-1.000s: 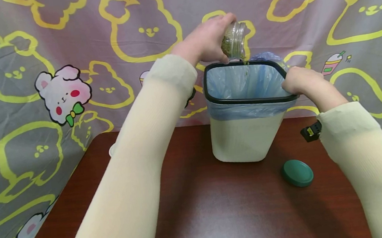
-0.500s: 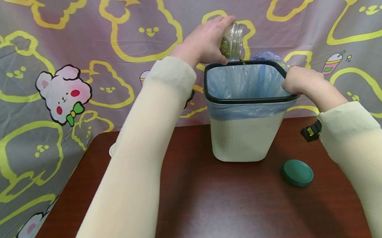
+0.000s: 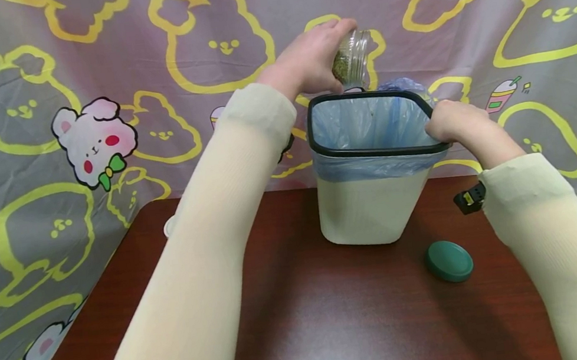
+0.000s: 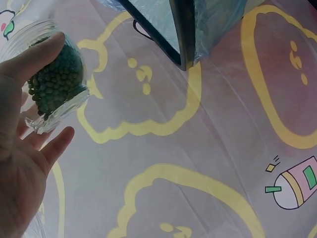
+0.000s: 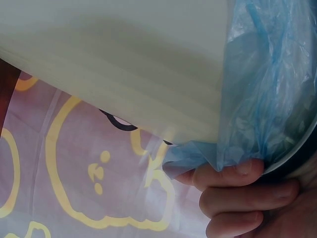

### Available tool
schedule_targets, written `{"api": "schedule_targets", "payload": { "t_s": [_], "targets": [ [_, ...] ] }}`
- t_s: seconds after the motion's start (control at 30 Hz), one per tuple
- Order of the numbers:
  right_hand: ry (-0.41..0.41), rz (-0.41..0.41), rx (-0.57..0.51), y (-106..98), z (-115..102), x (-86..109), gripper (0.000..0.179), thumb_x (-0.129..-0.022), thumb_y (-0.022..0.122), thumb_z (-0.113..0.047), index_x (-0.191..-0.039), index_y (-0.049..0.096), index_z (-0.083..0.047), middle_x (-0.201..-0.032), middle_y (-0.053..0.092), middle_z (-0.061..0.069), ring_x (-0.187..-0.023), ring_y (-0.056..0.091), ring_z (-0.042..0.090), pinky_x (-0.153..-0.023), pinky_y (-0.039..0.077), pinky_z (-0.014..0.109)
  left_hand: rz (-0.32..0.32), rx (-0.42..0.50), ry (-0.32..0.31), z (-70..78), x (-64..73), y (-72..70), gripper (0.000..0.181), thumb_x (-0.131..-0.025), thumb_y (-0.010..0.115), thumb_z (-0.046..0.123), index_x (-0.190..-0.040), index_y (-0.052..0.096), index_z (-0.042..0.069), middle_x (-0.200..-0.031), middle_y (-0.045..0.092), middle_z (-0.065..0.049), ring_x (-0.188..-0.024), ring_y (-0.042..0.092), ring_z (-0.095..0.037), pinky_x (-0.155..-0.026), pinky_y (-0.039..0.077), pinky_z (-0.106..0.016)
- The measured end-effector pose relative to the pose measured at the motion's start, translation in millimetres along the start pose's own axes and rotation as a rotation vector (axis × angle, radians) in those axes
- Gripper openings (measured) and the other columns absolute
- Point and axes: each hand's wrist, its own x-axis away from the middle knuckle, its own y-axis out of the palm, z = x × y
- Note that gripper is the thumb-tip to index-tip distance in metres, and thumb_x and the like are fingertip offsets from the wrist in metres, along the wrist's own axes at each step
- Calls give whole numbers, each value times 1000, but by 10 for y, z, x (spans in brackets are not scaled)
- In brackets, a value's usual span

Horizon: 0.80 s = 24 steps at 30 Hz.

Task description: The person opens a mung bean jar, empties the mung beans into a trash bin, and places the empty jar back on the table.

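Observation:
My left hand (image 3: 309,62) grips a clear glass jar (image 3: 360,56) tipped on its side, mouth to the right, above the back rim of a bin. Small round green beans (image 4: 57,79), which look like mung beans, partly fill it in the left wrist view. The cream bin (image 3: 369,209) stands on the table, lined with a blue plastic bag (image 3: 352,128) folded over its black rim (image 3: 381,151). At the bin's right side, my right hand (image 3: 455,121) holds the rim, fingers curled over the bag (image 5: 247,99) in the right wrist view.
A green round lid (image 3: 449,261) lies on the dark red-brown table (image 3: 335,311), right of the bin's foot. Part of a white round object (image 3: 169,226) shows behind the left forearm. A patterned cloth (image 3: 228,26) hangs close behind the bin.
Beans were trickling from the jar's mouth into the bin; the stream at the mouth is no longer visible. The jar has risen slightly. My right hand and the bin hold still.

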Motion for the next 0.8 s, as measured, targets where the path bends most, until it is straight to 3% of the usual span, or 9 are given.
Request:
{"api": "schedule_targets", "payload": {
  "t_s": [0.53, 0.8],
  "targets": [
    [6, -20, 3, -8, -16, 2, 23, -92, 39, -14, -92, 51, 6, -100, 49, 28, -88, 47, 42, -71, 39, 51, -2, -16, -1, -4, 19, 15, 93, -81, 77, 21, -154, 20, 17, -148, 36, -3, -130, 39, -17, -107, 31, -29],
    [5, -27, 8, -10, 2, -7, 25, -92, 39, -15, -96, 51, 7, -102, 48, 29, -88, 47, 44, -73, 39, 54, -3, -25, -3, -2, 11, 28, 93, -81, 76, 22, -154, 19, 17, -149, 35, -3, -130, 39, -18, -106, 33, -30]
  ]
}}
